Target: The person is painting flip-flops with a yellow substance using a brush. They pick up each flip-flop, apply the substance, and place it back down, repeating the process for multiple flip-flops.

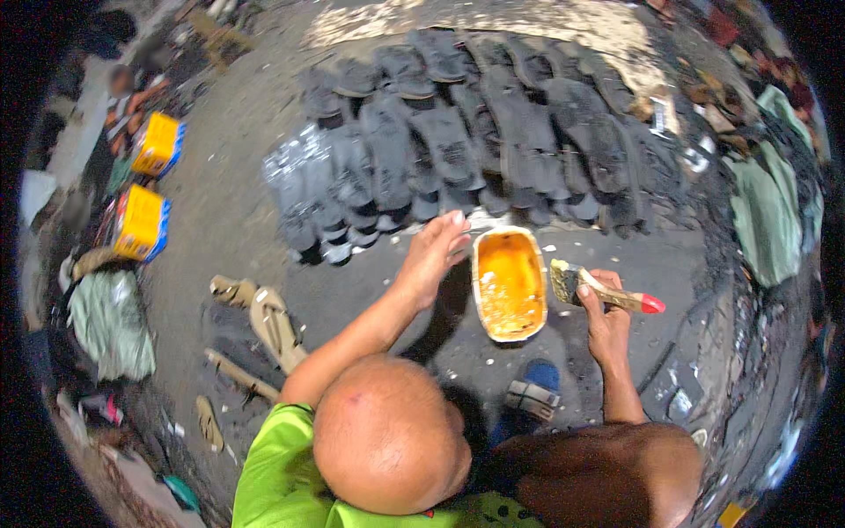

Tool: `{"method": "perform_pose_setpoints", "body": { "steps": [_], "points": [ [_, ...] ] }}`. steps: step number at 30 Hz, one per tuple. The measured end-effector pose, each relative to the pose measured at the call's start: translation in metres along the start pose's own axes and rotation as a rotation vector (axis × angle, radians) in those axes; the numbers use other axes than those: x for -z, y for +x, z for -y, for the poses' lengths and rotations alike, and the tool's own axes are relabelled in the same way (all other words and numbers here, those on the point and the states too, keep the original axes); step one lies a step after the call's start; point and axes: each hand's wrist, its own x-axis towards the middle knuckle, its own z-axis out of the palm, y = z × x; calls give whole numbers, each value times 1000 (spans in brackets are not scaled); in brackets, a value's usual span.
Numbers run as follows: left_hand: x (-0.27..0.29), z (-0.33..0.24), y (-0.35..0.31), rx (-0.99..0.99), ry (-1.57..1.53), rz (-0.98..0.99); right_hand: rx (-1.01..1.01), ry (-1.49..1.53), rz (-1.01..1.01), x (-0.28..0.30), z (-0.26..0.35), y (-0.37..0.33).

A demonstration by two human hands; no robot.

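Observation:
My right hand (606, 317) is closed round the wooden handle of a flat brush (627, 299) with a red tip. Its bristles, smeared pale yellow, point left toward an oblong tub (481, 304) and stay outside its rim. Yellow-orange paste coats the inside of the tub, which rests on the dark ground. On the tub's left, my left hand (433, 257) is raised with fingers stretched out and nothing visible in it. Just beyond my hands, black shoe soles (449, 145) lie in overlapping rows.
Tan flip-flops (275, 321) lie to the left of my left arm. Two yellow-and-blue boxes (141, 222) stand farther left. Pale green sacks (764, 211) sit at the right, and another sack (110, 321) at the left. A blue slipper (541, 378) is below the tub.

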Motion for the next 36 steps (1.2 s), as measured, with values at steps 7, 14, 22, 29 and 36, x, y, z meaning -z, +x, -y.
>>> {"method": "perform_pose_setpoints", "body": {
  "steps": [7,14,22,29,36],
  "points": [
    [209,63,-104,-210,1138,-1052,622,-747,98,-78,-26,28],
    [281,164,-206,-88,1049,-1189,434,-285,-38,-50,31,7],
    [224,131,-186,-529,657,-873,40,-827,329,9,10,-31],
    [165,153,-195,-147,1215,-391,189,-773,264,-1,-11,-41],
    [124,125,-107,-306,1151,-460,238,-646,202,1,-22,-46]
  ]
}}
